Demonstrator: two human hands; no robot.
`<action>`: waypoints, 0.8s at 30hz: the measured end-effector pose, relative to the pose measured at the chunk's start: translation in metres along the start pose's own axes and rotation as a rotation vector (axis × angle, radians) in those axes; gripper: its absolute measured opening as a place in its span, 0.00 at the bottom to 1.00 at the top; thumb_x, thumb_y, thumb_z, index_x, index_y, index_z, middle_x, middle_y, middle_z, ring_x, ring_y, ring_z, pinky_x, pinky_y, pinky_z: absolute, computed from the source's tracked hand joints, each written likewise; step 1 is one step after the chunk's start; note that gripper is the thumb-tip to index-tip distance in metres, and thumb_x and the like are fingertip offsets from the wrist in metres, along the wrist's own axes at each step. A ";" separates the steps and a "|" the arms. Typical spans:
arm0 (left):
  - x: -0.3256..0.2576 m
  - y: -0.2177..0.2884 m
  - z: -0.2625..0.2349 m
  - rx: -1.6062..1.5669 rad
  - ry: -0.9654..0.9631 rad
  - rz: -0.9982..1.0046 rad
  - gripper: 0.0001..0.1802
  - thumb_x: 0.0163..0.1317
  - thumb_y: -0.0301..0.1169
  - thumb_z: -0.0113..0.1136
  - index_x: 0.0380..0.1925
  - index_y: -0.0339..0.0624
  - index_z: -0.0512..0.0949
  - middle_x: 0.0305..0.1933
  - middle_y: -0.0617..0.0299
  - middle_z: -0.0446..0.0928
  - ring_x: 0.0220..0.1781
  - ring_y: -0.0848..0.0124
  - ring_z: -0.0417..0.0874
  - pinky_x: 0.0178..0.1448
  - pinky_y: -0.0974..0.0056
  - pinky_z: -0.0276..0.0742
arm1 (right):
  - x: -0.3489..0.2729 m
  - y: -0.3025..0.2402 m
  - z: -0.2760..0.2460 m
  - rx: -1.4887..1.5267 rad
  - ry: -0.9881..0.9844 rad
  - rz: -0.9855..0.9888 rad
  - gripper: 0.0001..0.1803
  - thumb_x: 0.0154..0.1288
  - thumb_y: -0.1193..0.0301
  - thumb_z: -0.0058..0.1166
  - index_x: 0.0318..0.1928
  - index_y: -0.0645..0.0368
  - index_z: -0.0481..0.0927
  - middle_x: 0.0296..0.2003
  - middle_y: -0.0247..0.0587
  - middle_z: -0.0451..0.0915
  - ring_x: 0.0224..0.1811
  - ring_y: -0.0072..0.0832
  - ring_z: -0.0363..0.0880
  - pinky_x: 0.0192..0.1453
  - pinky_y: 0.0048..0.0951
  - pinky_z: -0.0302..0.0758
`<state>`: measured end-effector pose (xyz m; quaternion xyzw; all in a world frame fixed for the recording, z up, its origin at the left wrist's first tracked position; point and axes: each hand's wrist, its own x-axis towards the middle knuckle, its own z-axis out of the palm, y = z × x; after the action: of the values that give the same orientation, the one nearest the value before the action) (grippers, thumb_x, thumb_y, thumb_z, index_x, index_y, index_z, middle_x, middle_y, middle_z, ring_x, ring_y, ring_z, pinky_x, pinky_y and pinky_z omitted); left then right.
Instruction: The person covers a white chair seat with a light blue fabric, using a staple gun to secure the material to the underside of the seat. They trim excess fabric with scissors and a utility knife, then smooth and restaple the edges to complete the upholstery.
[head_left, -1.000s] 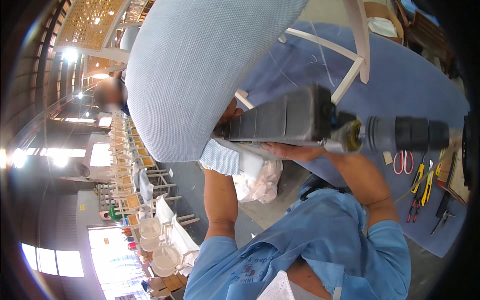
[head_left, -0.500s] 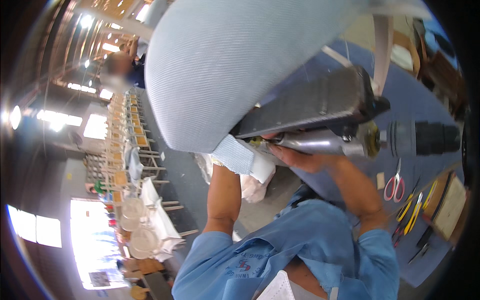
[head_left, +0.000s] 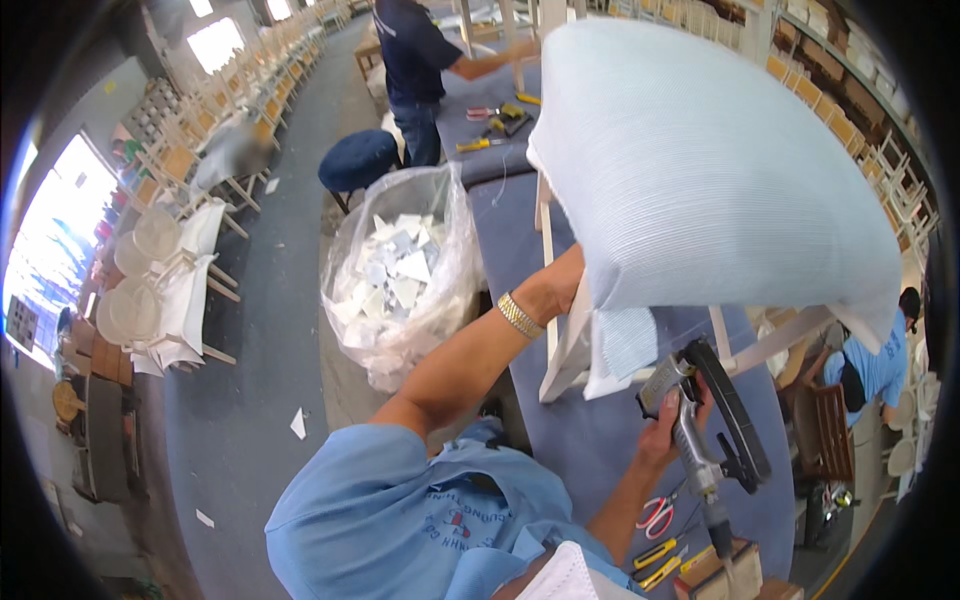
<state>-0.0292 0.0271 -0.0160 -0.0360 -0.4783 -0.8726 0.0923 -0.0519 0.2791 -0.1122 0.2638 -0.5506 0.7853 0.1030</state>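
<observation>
A chair covered in pale blue ribbed fabric [head_left: 720,170] rests tipped on the blue-covered table [head_left: 570,450], its pale wooden frame [head_left: 567,355] showing below the cover. A loose fabric flap [head_left: 626,340] hangs at the near corner. My left hand [head_left: 567,280], a gold watch band at its wrist, reaches in behind that corner; the cover and frame hide its fingers. Off to the right, my right hand [head_left: 660,430] is closed around the grip of an air-powered staple gun [head_left: 694,440]. The gun is apart from the fabric, its hose fitting toward me.
Pink-handled scissors [head_left: 655,517], yellow-handled cutters [head_left: 655,553] and a wooden box [head_left: 715,575] lie near my right arm. Left of the table stands a clear plastic bag of scraps [head_left: 345,255], by a dark blue stool [head_left: 357,158]. A co-worker [head_left: 412,50] stands beyond; another person [head_left: 872,365] is at right.
The staple gun has come away from the chair's underside, down and to the right, in my right hand. My left arm reaches farther forward. The view has swung, showing more of the table and floor.
</observation>
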 end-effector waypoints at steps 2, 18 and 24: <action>-0.004 -0.012 -0.006 0.069 0.014 0.018 0.21 0.70 0.32 0.59 0.59 0.32 0.74 0.54 0.54 0.80 0.48 0.68 0.82 0.49 0.62 0.82 | -0.051 0.023 -0.030 -0.067 0.299 0.281 0.28 0.71 0.70 0.56 0.68 0.63 0.67 0.61 0.48 0.74 0.62 0.36 0.74 0.67 0.40 0.72; -0.017 -0.021 -0.063 0.443 -0.089 0.312 0.48 0.61 0.57 0.56 0.65 0.20 0.63 0.35 0.55 0.71 0.37 0.63 0.71 0.47 0.56 0.70 | -0.248 0.102 -0.094 0.563 1.189 0.708 0.30 0.76 0.50 0.49 0.61 0.66 0.73 0.53 0.50 0.80 0.52 0.42 0.84 0.51 0.40 0.84; 0.019 -0.011 -0.077 0.256 0.046 0.186 0.47 0.59 0.57 0.49 0.61 0.19 0.67 0.33 0.53 0.72 0.35 0.62 0.72 0.50 0.56 0.72 | -0.200 0.100 -0.112 -0.675 -0.033 0.666 0.17 0.68 0.58 0.58 0.46 0.57 0.86 0.43 0.40 0.86 0.43 0.37 0.86 0.48 0.37 0.81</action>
<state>-0.0477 -0.0341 -0.0639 -0.0482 -0.5779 -0.7928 0.1874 0.0367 0.3702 -0.3276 0.0372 -0.8312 0.5484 -0.0832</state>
